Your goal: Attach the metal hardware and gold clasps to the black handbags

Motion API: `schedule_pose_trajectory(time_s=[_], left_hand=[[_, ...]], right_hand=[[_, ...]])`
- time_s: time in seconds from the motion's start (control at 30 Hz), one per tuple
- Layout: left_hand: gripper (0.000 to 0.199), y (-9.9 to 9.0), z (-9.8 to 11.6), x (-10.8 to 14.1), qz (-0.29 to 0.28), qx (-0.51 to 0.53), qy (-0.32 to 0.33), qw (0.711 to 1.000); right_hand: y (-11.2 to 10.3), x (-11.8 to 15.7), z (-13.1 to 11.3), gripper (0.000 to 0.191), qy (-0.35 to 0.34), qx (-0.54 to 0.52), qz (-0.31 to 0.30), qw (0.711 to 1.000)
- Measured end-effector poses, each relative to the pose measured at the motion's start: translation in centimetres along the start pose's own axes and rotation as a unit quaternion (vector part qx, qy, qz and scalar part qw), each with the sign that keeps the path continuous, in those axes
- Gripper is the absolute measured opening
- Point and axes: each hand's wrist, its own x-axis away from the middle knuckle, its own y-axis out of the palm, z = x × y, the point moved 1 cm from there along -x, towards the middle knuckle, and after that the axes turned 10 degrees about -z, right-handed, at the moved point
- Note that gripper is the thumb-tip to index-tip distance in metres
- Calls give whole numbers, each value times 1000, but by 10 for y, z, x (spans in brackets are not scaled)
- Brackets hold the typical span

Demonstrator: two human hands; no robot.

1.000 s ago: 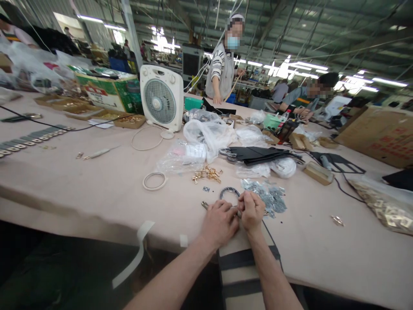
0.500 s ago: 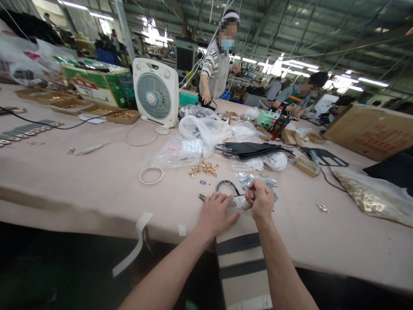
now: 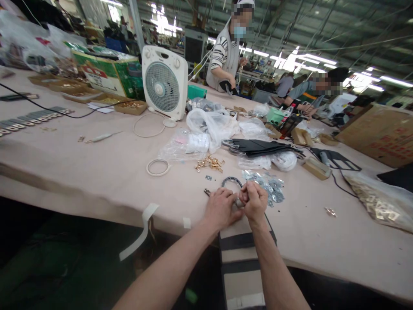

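The panel (image 3: 241,255) is at lower centre of the frame: its far end lies on the table (image 3: 106,189) by the hands, and the rest runs past the front edge. One panel, banded dark and beige, is in view.

Left hand (image 3: 222,207): laid over the work at centre, fingers extended; whether they clamp anything beneath cannot be told. Right hand (image 3: 254,203): fingers curled into a fist, apparently clamped on one grey piece (image 3: 238,202) that shows between the hands.

Change: half a second ago the hands stood apart, with a pale plate exposed between them. The right fist is now against the left fingers and that plate is covered. Judgement: work continues at the same spot, with both hands bearing on it.

Adjacent items: one dark ring (image 3: 231,178) just beyond the hands; one clasp (image 3: 207,192) at the left fingers; one loose plate (image 3: 208,177); one tape roll (image 3: 157,174). The gold parts (image 3: 209,163) and silver plates (image 3: 269,187) lie in one heap each, too overlapped to count.

Outer area: one fan (image 3: 164,84), upper left of centre; one parts bag (image 3: 376,200), right; one carton (image 3: 377,133), upper right; two co-workers across the table, one standing (image 3: 222,64), one bent (image 3: 301,92).
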Motion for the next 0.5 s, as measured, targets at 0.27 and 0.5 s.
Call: schedule_pose_trajectory(time_s=[0.27, 0.5], left_hand=[[31, 3, -4, -1, -15, 9, 5, 1000], [40, 3, -5, -4, -6, 10, -12, 1000]], right_hand=[[9, 10, 3, 39, -62, 135, -18, 989], [17, 0, 2, 36, -56, 167, -55, 983]])
